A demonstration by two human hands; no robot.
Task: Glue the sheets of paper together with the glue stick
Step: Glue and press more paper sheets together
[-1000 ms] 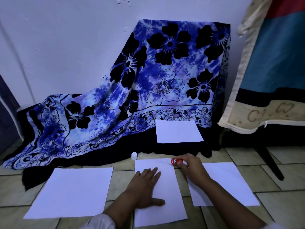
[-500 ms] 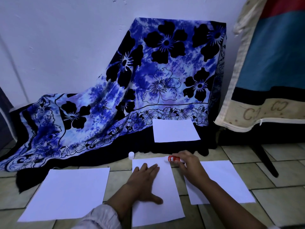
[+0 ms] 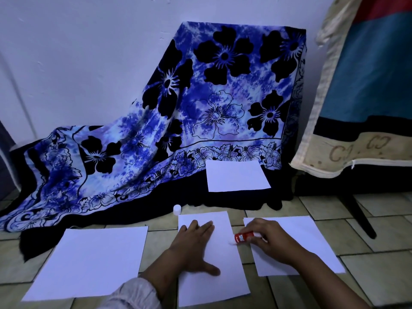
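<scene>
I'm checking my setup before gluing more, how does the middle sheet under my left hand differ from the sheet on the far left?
The middle sheet is pinned flat by the left hand; the left sheet lies untouched. The right hand holds the glue stick at the middle sheet's right edge, while nothing is near the left sheet. The middle sheet lies lengthwise away from you; the left sheet looks wider. Both are blank white sheets lying flat on the tiled floor.

The cream band of the hanging cloth (image 3: 356, 150) bears faded brown marks like "CJ" twice. The glue stick (image 3: 243, 237) label is too blurred to read.
</scene>
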